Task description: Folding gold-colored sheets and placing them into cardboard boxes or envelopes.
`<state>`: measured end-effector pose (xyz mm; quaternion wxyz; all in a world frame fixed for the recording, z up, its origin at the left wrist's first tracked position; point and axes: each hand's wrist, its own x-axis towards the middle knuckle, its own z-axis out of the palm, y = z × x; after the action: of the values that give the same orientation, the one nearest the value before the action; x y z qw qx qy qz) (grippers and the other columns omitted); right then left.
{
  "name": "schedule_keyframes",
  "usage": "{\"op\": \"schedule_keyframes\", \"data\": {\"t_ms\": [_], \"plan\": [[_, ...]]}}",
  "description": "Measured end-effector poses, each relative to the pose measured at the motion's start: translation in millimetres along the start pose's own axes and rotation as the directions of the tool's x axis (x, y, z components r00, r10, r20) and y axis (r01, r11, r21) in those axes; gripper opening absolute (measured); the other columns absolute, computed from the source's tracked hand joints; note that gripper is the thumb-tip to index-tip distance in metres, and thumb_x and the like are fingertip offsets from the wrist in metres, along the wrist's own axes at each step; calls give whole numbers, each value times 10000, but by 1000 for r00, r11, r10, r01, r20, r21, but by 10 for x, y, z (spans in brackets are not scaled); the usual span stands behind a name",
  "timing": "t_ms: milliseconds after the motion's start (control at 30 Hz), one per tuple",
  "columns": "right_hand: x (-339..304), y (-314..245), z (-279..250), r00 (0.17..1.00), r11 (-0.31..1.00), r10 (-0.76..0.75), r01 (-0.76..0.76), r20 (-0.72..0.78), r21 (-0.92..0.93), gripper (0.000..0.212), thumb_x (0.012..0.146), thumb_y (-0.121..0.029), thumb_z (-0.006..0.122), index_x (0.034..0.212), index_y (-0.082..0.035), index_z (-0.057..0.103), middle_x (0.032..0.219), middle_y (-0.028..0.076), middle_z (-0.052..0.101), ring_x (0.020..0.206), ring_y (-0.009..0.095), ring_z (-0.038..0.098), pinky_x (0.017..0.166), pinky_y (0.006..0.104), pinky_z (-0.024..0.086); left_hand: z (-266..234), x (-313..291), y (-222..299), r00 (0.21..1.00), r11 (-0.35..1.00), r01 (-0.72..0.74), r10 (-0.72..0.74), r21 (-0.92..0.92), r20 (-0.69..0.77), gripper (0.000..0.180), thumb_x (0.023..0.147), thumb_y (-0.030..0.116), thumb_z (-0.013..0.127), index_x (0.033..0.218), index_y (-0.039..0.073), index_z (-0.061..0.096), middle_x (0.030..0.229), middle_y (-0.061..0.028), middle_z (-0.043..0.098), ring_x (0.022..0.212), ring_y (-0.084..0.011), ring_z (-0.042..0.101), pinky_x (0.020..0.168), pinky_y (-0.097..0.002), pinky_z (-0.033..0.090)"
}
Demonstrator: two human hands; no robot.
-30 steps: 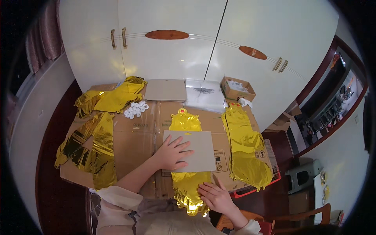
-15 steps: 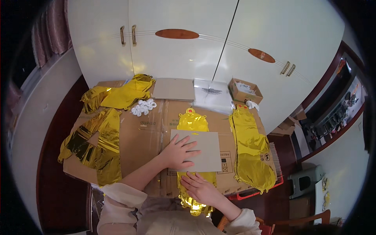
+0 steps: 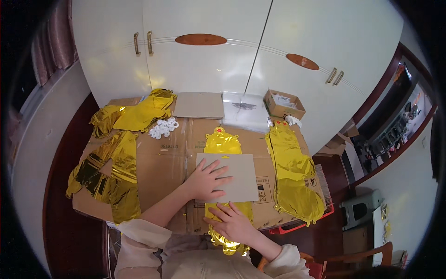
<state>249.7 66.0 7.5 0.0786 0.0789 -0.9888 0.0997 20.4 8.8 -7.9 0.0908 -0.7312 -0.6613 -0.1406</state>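
Observation:
A gold foil balloon, flat and uninflated, lies lengthwise under a grey cardboard sheet. Its upper end shows beyond the sheet, and its lower end hangs toward me over the table's near edge. Pressed flat on the sheet's left half is my left hand, fingers spread. My right hand rests on the foil just below the sheet, fingers stretched and slightly apart, fingertips near the sheet's lower edge. Neither hand grips anything.
Flat cardboard covers the table. More gold foil balloons lie at left and right. White rings, stacked grey sheets, clear plastic bags and a small carton line the back, before white cabinets.
The whole view has shifted slightly. My right hand's fingers have spread a little more on the foil; my left hand stays flat on the sheet.

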Motion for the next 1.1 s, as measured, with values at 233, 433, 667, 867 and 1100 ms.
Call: {"op": "schedule_keyframes", "data": {"t_ms": [233, 433, 667, 867, 1100], "plan": [[-11, 21, 13, 999, 999, -38, 39, -22, 28, 484, 931, -347, 573, 1399, -234, 527, 1426, 73, 477, 1347, 290, 417, 1139, 543, 273, 10, 0, -7, 1000, 1000, 1, -1, 8, 6, 572, 866, 535, 581, 1381, 291, 534, 1469, -86, 461, 1376, -374, 381, 1085, -678, 240], [-443, 330, -388, 996, 994, -2, -9, 94, 111, 723, 770, -95, 655, 1455, -177, 439, 1484, 67, 433, 1407, 276, 367, 1178, 533, 232, 4, -17, 7, 1000, 1000, -1, 1, 0, -25, 553, 867, 537, 583, 1361, 289, 553, 1456, -89, 475, 1367, -378, 393, 1085, -680, 237], [-924, 258, -556, 986, 995, 67, -77, 152, 66, 849, 678, -105, 690, 1475, -205, 415, 1506, 20, 421, 1418, 267, 353, 1200, 504, 214, 33, 4, 2, 999, 1000, -3, 1, -31, -38, 553, 866, 540, 585, 1358, 289, 553, 1452, -86, 478, 1361, -378, 398, 1079, -685, 243], [-794, 301, -240, 997, 987, -67, 72, 39, -140, 646, 745, -150, 693, 1370, -178, 533, 1410, 16, 525, 1352, 189, 451, 1163, 478, 288, 23, -11, -2, 999, 1000, -6, 5, -9, -32, 555, 867, 540, 586, 1362, 294, 547, 1452, -86, 478, 1362, -375, 396, 1084, -677, 242], [-493, 515, -351, 949, 977, 40, 29, -314, 212, 372, 745, -110, 684, 1115, -150, 686, 1128, 31, 694, 1101, 192, 639, 1048, 460, 423, 38, 1, 4, 1000, 1000, 6, -6, -9, -14, 568, 866, 561, 578, 1370, 302, 541, 1467, -82, 465, 1383, -368, 377, 1107, -658, 224]]}}
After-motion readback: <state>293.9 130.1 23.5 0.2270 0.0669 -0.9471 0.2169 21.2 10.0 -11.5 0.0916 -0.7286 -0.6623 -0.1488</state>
